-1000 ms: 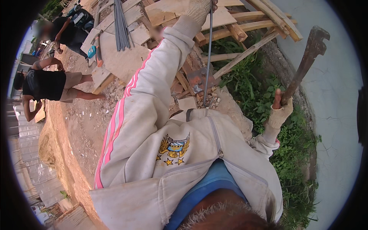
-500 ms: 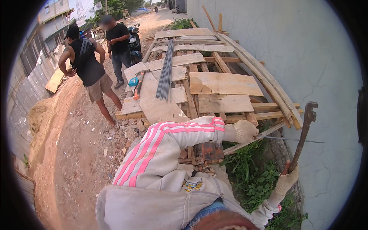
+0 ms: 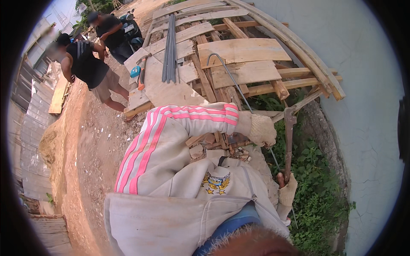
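Note:
My left hand, in a knitted cream glove, is closed round a thin steel rod. The rod's far end bends back into a hook above the boards, and its other end runs down past my right hand. My right hand, gloved with bare fingertips showing, grips a rusty rebar bending bar held upright. The bar's notched head stands just right of my left hand. Whether my right hand also touches the rod, I cannot tell.
Weathered boards lie over timber beams ahead, bearing a bundle of steel rods, a claw hammer and a teal tape measure. A pale wall rises on the right above green weeds. Two people stand at the left near a motorbike.
The rod has swung from pointing right to running from the boards down past my right hand, its hooked end now showing. The bending bar has come left, closer to my left hand.

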Available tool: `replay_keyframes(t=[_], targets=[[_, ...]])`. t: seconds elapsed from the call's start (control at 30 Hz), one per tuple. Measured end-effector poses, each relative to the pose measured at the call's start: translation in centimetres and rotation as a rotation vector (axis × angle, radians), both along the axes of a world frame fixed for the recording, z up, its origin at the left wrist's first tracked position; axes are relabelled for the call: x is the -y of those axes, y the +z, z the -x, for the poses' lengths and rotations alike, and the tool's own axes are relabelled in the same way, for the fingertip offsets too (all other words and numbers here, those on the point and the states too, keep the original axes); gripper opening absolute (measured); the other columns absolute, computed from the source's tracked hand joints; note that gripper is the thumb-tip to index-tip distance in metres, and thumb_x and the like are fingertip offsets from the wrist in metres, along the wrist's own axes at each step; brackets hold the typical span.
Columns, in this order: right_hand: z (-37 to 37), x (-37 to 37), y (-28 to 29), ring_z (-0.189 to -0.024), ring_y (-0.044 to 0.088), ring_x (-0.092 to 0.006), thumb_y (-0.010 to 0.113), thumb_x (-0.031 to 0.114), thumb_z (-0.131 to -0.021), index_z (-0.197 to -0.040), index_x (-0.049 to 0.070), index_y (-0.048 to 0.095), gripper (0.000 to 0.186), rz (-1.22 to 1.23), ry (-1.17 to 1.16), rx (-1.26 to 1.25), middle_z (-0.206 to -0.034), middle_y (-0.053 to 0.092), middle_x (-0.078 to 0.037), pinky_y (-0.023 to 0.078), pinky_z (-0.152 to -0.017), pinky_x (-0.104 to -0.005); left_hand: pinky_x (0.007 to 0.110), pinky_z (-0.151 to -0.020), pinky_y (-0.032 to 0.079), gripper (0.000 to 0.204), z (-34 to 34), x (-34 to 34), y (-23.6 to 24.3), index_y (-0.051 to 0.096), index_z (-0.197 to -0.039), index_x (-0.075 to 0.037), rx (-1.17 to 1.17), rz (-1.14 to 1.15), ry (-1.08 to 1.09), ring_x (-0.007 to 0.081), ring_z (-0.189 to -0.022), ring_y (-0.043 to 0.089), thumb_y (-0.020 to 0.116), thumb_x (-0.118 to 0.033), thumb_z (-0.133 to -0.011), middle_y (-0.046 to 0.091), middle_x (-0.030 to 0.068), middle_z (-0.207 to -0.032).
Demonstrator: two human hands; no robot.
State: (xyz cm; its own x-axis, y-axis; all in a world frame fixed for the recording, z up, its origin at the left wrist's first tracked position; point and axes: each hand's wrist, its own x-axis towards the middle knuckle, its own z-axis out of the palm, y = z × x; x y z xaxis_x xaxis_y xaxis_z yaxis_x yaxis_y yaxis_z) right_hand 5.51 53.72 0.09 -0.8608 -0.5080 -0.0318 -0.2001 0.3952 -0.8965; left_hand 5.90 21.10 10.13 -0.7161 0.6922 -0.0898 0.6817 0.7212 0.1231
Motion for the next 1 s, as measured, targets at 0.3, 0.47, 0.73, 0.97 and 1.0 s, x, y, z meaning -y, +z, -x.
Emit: replay_keyframes(t=[0.3,0.47,0.73,0.97,1.0], targets=[[-3.2,-0.4,-0.5,-0.058,0.05,-0.0076,0.073,0.034,-0.097,-0.093,0.003,0.064,0.032,0.079,-0.246,0.215,-0.068,0.06,0.0,0.037,-0.055,-0.0255,0.048,-0.086,0.05,0.025,-2.4,-0.9,1.2,0.073,-0.097,-0.012,-0.146,-0.155,0.194,0.0306,-0.099,0.066,0.07,-0.033,-0.084,0.065,0.0099,-0.096],[-6.1,1.1,0.3,-0.054,0.053,-0.0076,0.075,0.031,-0.097,-0.098,0.003,0.061,0.031,0.08,-0.231,0.287,-0.07,0.059,0.0,0.039,-0.049,-0.0231,0.046,-0.081,0.053,0.023,-6.5,4.2,3.2,0.073,-0.102,-0.01,-0.395,-0.72,0.265,0.0324,-0.095,0.067,0.074,-0.03,-0.091,0.068,0.0114,-0.099],[-12.3,4.3,3.1,-0.054,0.051,-0.0074,0.08,0.031,-0.09,-0.091,0.003,0.062,0.034,0.046,-0.207,0.426,-0.066,0.057,0.0,0.037,-0.049,-0.024,0.03,-0.075,0.052,0.032,-12.7,20.5,1.8,0.077,-0.106,-0.001,-0.569,-1.205,0.925,0.0128,-0.084,0.066,0.069,-0.031,-0.101,0.075,0.0063,-0.09],[-15.5,7.1,3.8,-0.053,0.051,-0.0086,0.079,0.028,-0.092,-0.09,0.005,0.06,0.03,-0.036,-0.236,0.511,-0.066,0.057,0.0,0.036,-0.048,-0.025,0.03,-0.074,0.051,0.039,-15.5,25.9,-3.6,0.075,-0.11,0.001,-0.393,-1.168,1.097,0.0144,-0.083,0.066,0.07,-0.036,-0.1,0.074,0.0079,-0.088],[-15.5,7.1,3.8,-0.052,0.051,-0.009,0.078,0.031,-0.092,-0.089,0.005,0.059,0.032,-0.07,-0.242,0.487,-0.066,0.058,-0.001,0.037,-0.047,-0.0254,0.03,-0.077,0.052,0.039,-15.8,26.2,-4.5,0.075,-0.113,0.001,-0.349,-1.156,1.109,0.0151,-0.086,0.067,0.069,-0.036,-0.1,0.075,0.0085,-0.091]])
